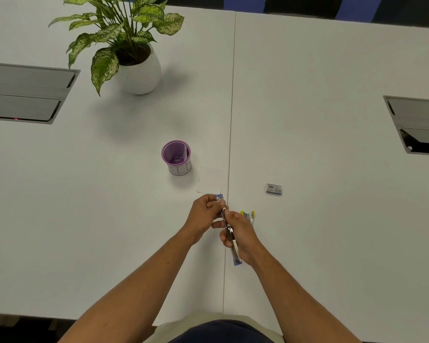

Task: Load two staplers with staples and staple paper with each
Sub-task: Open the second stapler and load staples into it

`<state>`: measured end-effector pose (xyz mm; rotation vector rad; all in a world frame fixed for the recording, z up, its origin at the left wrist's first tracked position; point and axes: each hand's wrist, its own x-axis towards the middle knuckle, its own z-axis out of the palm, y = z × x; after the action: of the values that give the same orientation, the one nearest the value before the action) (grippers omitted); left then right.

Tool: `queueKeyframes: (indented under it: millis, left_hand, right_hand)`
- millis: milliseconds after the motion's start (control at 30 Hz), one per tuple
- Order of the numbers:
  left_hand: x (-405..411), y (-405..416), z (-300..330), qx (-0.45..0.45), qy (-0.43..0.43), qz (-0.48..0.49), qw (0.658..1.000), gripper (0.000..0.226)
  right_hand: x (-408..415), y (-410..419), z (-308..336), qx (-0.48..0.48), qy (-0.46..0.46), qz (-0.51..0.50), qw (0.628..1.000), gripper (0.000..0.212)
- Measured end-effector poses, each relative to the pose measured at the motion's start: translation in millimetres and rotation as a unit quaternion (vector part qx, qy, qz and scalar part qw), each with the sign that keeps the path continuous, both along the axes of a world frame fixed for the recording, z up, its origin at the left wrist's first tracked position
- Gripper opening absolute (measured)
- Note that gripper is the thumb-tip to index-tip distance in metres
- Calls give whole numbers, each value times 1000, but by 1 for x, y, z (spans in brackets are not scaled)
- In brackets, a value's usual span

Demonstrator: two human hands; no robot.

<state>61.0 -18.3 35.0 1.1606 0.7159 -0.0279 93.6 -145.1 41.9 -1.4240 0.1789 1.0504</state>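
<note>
A blue stapler (235, 253) is swung wide open, its metal channel running from my left hand (204, 214) down through my right hand (240, 235). My left hand grips the far blue end of the blue stapler near the table seam. My right hand wraps the lower arm, and its blue tip sticks out below the palm. A yellow stapler (248, 216) lies on the table just right of my right hand. A small staple box (274, 189) rests further right. A white sheet of paper (212, 180) lies flat beyond my hands, barely visible against the table.
A purple cup (176, 157) stands left of the paper. A potted plant in a white pot (139, 70) is at the back left. Two recessed cable hatches, one at the left (28, 92) and one at the right (418, 125), are set into the white table (319, 95).
</note>
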Motion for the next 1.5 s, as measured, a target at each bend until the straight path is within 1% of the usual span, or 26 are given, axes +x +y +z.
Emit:
queueKeyframes:
  millis: [67, 267, 367, 400, 500, 633, 733, 767, 800, 833, 867, 933, 967, 1000, 1067, 1133, 1300, 1400, 1500]
  left_hand:
    - [0, -1, 0, -1, 0, -4, 1000, 17]
    - [-2, 1, 1, 30, 11, -26, 999, 18]
    - [-2, -1, 0, 108, 20, -41, 993, 26]
    - [-1, -2, -1, 155, 30, -48, 986, 30]
    - [-2, -5, -6, 291, 46, -90, 951, 44]
    - [-3, -8, -5, 362, 28, -133, 922, 44]
    - [-6, -8, -6, 451, 22, -166, 877, 43]
    - [-7, -6, -7, 466, 24, -176, 867, 44]
    - [-8, -5, -7, 467, 23, -178, 866, 45]
    - [-9, -5, -7, 452, 20, -168, 876, 43]
    - [-10, -3, -5, 415, 15, -141, 899, 39]
    - [-9, 1, -4, 281, 11, -72, 957, 29]
    - [-8, 4, -3, 207, 10, -43, 977, 26]
    - [-8, 5, -3, 144, 9, -23, 989, 25]
    - [-9, 5, -2, 73, 11, -12, 997, 25]
    - [-10, 4, -1, 61, 17, -23, 998, 27]
    - [-15, 2, -7, 118, 44, -47, 991, 38]
    - [-16, 1, -8, 129, 64, -22, 989, 44]
    - [-15, 1, -5, 144, 60, 6, 988, 41]
  right_hand:
    - [0, 1, 0, 7, 8, -4, 1000, 28]
    - [-1, 3, 0, 1, 5, 12, 1000, 27]
    - [-1, 3, 1, -3, -3, 14, 1000, 25]
    - [-1, 3, 1, -6, -8, 16, 1000, 25]
    - [0, 3, 1, -20, -24, 22, 999, 25]
    - [1, 2, 1, -19, -22, 11, 1000, 25]
    - [-1, 1, -1, -23, -21, 9, 999, 26]
    - [-1, -1, -2, -25, -22, 10, 999, 26]
    - [-2, -3, -3, -24, -24, 13, 999, 26]
    - [-2, -4, -3, -22, -25, 16, 999, 25]
    - [-2, -5, -4, -20, -22, 18, 999, 25]
    - [-2, -6, -5, -17, -14, 23, 1000, 23]
    - [-2, -6, -5, -15, -9, 23, 1000, 23]
    - [-2, -5, -6, -13, -5, 22, 1000, 23]
    - [-2, -5, -6, -7, 4, 18, 1000, 22]
    - [-3, -5, -6, -6, 9, 14, 1000, 21]
    - [-4, -6, -5, 0, 16, 27, 1000, 22]
    - [-3, -9, -4, 12, 40, 41, 998, 21]
    - [-2, -13, -5, 22, 79, 38, 996, 22]
